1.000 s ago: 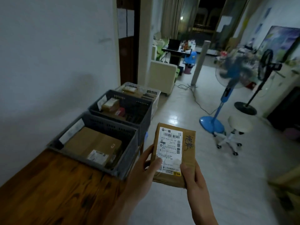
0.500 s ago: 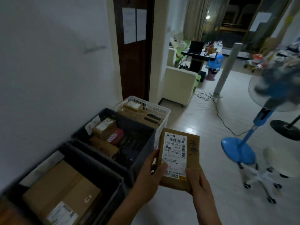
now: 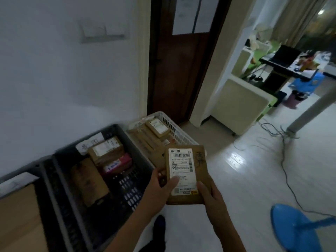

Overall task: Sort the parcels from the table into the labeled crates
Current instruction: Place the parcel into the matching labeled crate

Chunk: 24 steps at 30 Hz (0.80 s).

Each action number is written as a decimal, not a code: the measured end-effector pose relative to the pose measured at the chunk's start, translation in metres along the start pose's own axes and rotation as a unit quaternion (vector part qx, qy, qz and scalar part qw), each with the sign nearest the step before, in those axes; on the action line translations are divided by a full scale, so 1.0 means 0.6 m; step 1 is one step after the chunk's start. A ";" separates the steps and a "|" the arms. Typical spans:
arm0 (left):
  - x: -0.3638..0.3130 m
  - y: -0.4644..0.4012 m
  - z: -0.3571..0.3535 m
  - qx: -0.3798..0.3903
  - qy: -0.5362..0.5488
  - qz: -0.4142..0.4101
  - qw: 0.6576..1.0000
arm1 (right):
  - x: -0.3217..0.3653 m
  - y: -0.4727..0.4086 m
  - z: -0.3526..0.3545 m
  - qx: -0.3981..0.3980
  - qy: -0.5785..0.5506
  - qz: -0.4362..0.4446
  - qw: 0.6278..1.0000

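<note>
- Pale floorboards [image 3: 245,179] and a white wall [image 3: 63,79] frame the head view, with a dark wooden door [image 3: 178,70] past the far end of a row of crates; the desk is not in view.
- Landmark for everything below: the dark middle crate [image 3: 131,188], which stands on the floor against the wall.
- Inside the dark middle crate lie several brown parcels and a reddish one [image 3: 118,163], and a white paper tag [image 3: 90,145] sits at its wall-side rim; the writing on it is too blurred to read.
- Beyond the dark middle crate, toward the door, the white crate [image 3: 174,128] also holds a stack of brown parcels.
- On the near side of the dark middle crate, another dark crate [image 3: 39,168] holds a large cardboard box [image 3: 16,215].
- Just to the right of the dark middle crate, over the floor and near the white crate's corner, the held parcel [image 3: 201,170] is up in the air, label facing the camera.
- The left hand [image 3: 160,186] grips its left edge with the thumb on the label; the right hand [image 3: 211,197] grips its lower right corner.
- Judging by the filled crates, much of the sorting looks done; this parcel is not yet in any crate, and how many remain on the desk cannot be told.
- A blue fan base [image 3: 298,228] stands well to the right of the dark middle crate.
</note>
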<state>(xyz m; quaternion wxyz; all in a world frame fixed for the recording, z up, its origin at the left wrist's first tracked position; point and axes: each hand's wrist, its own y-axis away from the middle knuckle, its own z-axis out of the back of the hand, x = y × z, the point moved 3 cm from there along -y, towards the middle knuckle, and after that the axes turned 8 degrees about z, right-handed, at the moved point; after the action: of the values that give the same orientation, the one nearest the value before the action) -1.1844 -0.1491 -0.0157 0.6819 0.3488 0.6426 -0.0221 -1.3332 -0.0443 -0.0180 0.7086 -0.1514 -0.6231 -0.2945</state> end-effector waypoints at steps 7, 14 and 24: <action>-0.031 -0.307 -0.050 -0.048 -0.013 0.021 0.999 | -0.019 -0.336 0.002 0.094 0.085 -0.017 0.992; -0.037 -0.489 -0.089 -0.095 -0.048 0.085 0.991 | -0.053 -0.581 -0.004 0.184 0.196 -0.031 0.963; -0.001 -0.627 -0.163 -0.136 -0.215 0.144 0.956 | -0.148 -0.795 -0.034 0.332 0.328 0.021 0.884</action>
<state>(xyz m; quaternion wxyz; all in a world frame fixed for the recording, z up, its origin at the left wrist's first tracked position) -1.4488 -0.3841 -0.1764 0.8407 0.3288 0.4208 0.0898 -1.6109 -0.4083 -0.1805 0.8872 0.1848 -0.4135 -0.0884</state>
